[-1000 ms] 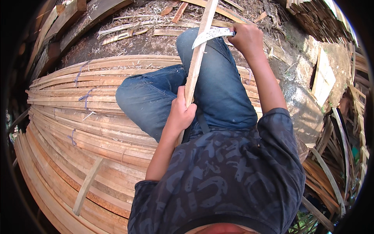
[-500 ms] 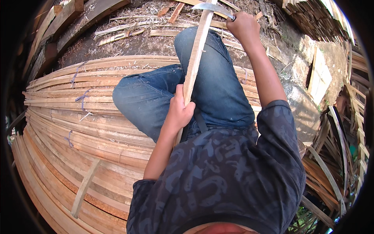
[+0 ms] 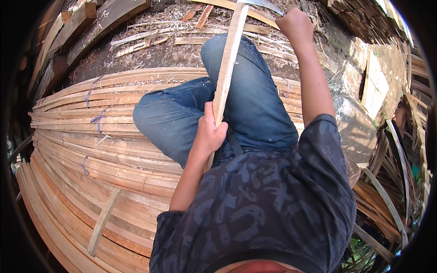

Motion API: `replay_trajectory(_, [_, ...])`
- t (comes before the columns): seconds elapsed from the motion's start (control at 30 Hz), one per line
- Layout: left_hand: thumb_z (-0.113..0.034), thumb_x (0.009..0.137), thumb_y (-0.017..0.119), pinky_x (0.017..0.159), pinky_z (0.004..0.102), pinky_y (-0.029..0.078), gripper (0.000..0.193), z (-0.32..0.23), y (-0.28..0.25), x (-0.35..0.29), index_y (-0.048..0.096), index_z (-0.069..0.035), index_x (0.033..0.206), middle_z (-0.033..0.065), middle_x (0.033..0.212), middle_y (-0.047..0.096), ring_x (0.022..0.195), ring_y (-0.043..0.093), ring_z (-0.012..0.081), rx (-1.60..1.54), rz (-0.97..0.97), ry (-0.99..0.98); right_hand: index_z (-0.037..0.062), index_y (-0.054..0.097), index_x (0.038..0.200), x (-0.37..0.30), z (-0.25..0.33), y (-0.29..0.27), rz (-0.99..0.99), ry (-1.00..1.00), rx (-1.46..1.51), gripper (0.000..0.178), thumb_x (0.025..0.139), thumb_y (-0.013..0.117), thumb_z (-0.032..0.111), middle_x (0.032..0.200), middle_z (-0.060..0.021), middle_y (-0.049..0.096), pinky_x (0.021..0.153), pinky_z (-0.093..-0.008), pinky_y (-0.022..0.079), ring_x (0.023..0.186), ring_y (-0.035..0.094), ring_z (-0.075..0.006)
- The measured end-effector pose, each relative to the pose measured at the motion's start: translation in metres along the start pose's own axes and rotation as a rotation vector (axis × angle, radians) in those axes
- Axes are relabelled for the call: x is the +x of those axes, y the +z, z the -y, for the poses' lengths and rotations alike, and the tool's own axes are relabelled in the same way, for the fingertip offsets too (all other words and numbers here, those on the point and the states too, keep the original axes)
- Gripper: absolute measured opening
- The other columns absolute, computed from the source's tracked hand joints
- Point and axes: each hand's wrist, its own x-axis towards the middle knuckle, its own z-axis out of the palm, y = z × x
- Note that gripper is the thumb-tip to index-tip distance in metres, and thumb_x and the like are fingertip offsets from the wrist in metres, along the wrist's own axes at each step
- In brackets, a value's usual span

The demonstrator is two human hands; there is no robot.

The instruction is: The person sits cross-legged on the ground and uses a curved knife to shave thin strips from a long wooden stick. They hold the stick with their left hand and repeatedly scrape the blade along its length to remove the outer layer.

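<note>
Note bundled slats (image 3: 109, 157), then the right leg (image 3: 257, 100), bearing along its left edge a wooden strip (image 3: 230, 63) clasped in the left hand (image 3: 212, 133), the right hand (image 3: 298, 26) gripping a curved knife (image 3: 264, 4). Beware a skid off the strip, perhaps from uneven pressure. Compare one second earlier, noting the knife's shift away from the knee.

Ground (image 3: 357, 139): dappled sunlight and shadow at right
Wood strip (image 3: 228, 66): bright right side, crisp
Planks (image 3: 141, 182): soft daylight, bowed toward black fisheye rim

A dark patterned T-shirt (image 3: 255, 204) tops blue jeans (image 3: 260, 102).
</note>
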Motion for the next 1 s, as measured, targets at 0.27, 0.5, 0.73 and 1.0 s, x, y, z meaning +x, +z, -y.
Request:
replay_trajectory(0.27, [-0.004, 0.074, 0.046, 0.06, 0.0342, 0.045, 0.035, 0.0, -0.006, 0.002, 0.042, 0.001, 0.108, 0.0149, 0.07, 0.051, 0.061, 0.054, 0.0259, 0.022, 0.001, -0.067, 0.0055, 0.07, 0.075, -0.058, 0.028, 0.004, 0.073, -0.317, 0.043, 0.021, 0.076, 0.064, 0.025, 0.072, -0.0182, 0.068, 0.065, -0.0441, 0.055, 0.071, 0.068, -0.0344])
replay_trajectory(0.5, [-0.004, 0.072, 0.045, 0.064, 0.0381, 0.047, 0.036, -0.007, 0.0, -0.005, 0.043, 0.001, 0.108, 0.0189, 0.072, 0.053, 0.065, 0.056, 0.0355, 0.118, 0.004, -0.052, 0.001, 0.07, 0.089, 0.045, -0.016, 0.011, 0.035, 0.026, 0.034, 0.026, 0.078, 0.061, 0.023, 0.092, -0.0235, 0.067, 0.077, -0.0453, 0.053, 0.088, 0.067, -0.0364])
replay_trajectory(0.73, [-0.003, 0.07, 0.046, 0.073, 0.0355, 0.047, 0.041, 0.002, 0.0, -0.006, 0.044, 0.001, 0.111, 0.0182, 0.082, 0.056, 0.073, 0.058, 0.0308, 0.039, 0.031, -0.084, -0.0023, 0.07, 0.087, 0.02, -0.038, 0.051, 0.051, 0.108, 0.227, 0.033, 0.078, 0.06, 0.028, 0.079, -0.0251, 0.067, 0.071, -0.0475, 0.053, 0.074, 0.066, -0.041])
replay_trajectory(1.0, [-0.006, 0.068, 0.047, 0.059, 0.027, 0.038, 0.032, 0.0, -0.012, -0.005, 0.043, -0.003, 0.1, 0.0038, 0.069, 0.044, 0.063, 0.041, 0.0129, -0.095, 0.151, -0.162, 0.0005, 0.071, 0.077, -0.078, 0.015, 0.036, 0.033, 0.049, 0.599, 0.029, 0.077, 0.063, 0.029, 0.063, -0.022, 0.062, 0.061, -0.0424, 0.051, 0.063, 0.064, -0.0373])
